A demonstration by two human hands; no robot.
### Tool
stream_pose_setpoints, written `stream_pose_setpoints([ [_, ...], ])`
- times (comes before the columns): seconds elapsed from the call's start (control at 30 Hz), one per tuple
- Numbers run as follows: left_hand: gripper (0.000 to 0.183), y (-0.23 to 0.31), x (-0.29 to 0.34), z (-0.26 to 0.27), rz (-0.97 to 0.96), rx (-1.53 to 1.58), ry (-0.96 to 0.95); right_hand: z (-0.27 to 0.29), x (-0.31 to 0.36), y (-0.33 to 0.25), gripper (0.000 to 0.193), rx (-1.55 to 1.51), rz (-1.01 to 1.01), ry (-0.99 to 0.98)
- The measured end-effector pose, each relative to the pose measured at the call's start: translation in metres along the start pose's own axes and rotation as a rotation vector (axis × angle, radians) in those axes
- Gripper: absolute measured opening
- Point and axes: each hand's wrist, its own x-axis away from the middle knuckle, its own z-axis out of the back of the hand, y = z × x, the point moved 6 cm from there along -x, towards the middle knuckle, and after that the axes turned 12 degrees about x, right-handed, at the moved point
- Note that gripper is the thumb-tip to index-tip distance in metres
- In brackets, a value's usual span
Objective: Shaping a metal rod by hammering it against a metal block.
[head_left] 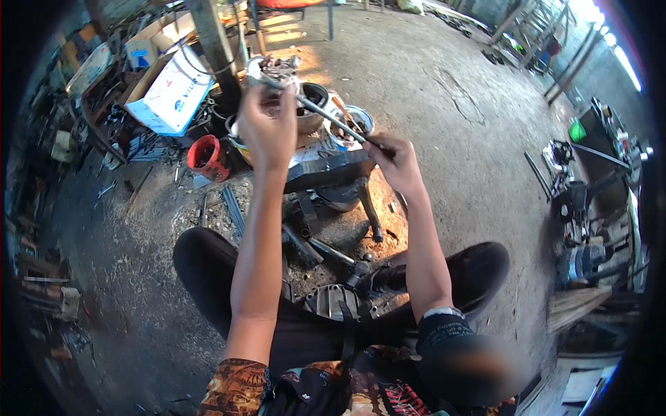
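A thin grey metal rod (333, 121) slants in front of me, its far end up by my left hand and its near end in my right. My right hand (395, 163) is closed around the lower end, thumb and fingers pressed together. My left hand (269, 132), a little blurred, is raised higher with its fingers curled about the upper end; part of the grip is hidden. Just below the rod is a dark metal block (329, 172) like a small anvil, on a low stand. Neither hand touches it.
Behind the block stand buckets of metal scraps (313, 104). A red bucket (208, 159) and a white cardboard box (170, 93) are at left. Between my legs lie a hammer (357, 270) and a grey metal casting (331, 301). Machine parts (572, 201) line the right.
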Motion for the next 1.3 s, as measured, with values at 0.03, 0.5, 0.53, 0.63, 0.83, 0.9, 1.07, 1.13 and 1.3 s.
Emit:
stream_pose_setpoints([
  [0.03,0.035,0.009,0.003,0.004,-0.188,-0.306,0.079,0.01,-0.003,-0.012,0.017,0.241,0.13,0.086],
  [0.5,0.015,0.0,0.05,-0.006,-0.245,-0.151,-0.498,-0.009,-0.044,-0.119,0.017,0.787,0.569,-0.084],
  [0.53,0.013,0.0,0.048,-0.001,-0.292,-0.145,-0.485,-0.006,-0.043,-0.127,0.014,0.649,0.623,-0.012],
  [0.63,0.013,-0.011,0.043,0.015,-0.209,-0.16,-0.41,0.028,-0.028,-0.131,0.011,0.215,0.652,0.566],
  [0.83,0.015,-0.032,0.043,0.026,-0.058,-0.119,-0.368,0.013,-0.036,-0.058,0.034,-0.516,-0.047,0.309],
  [0.9,0.016,-0.038,0.047,0.021,-0.024,-0.061,-0.406,0.003,-0.041,-0.048,0.034,-0.789,-0.04,0.228],
  [1.07,0.017,-0.044,0.06,0.006,0.048,-0.083,-0.491,0.002,-0.047,-0.036,0.028,-0.755,-0.007,0.212],
  [1.13,0.017,-0.042,0.063,0.001,0.004,-0.047,-0.505,0.006,-0.046,-0.032,0.023,-0.747,-0.026,0.292],
  [1.3,0.019,-0.044,0.07,-0.007,0.084,-0.019,-0.522,0.009,-0.044,-0.032,0.02,-0.76,-0.041,0.337],
])
